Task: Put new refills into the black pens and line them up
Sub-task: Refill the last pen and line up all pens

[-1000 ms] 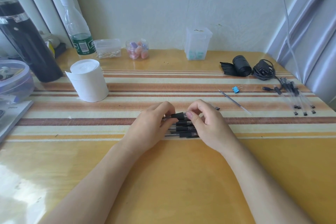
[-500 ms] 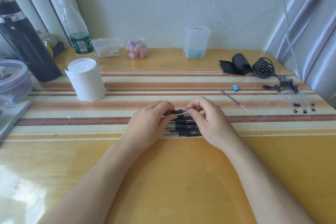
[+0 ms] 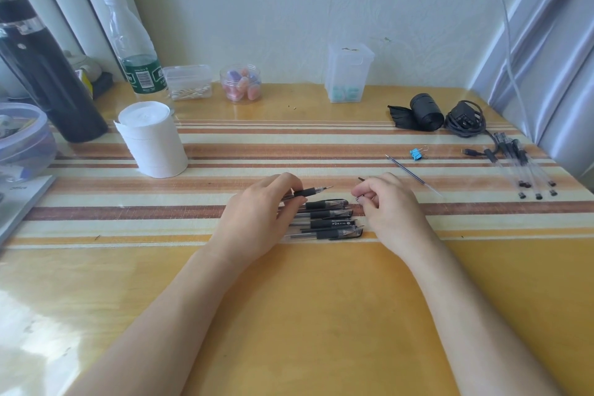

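Pens (image 3: pixel 326 219) rowed on table; round jar (image 3: pixel 241 83) holds pastel erasers.

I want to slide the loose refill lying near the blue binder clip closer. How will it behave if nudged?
The refill is a thin round tube, so it probably rolls on the glossy table. It looks very light, likely skittering at a touch. Being slender, it may flex when pinched at one end.

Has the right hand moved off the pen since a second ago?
Yes. The right hand has pulled rightward, away from the left hand and its uncapped pen, toward the loose refill.
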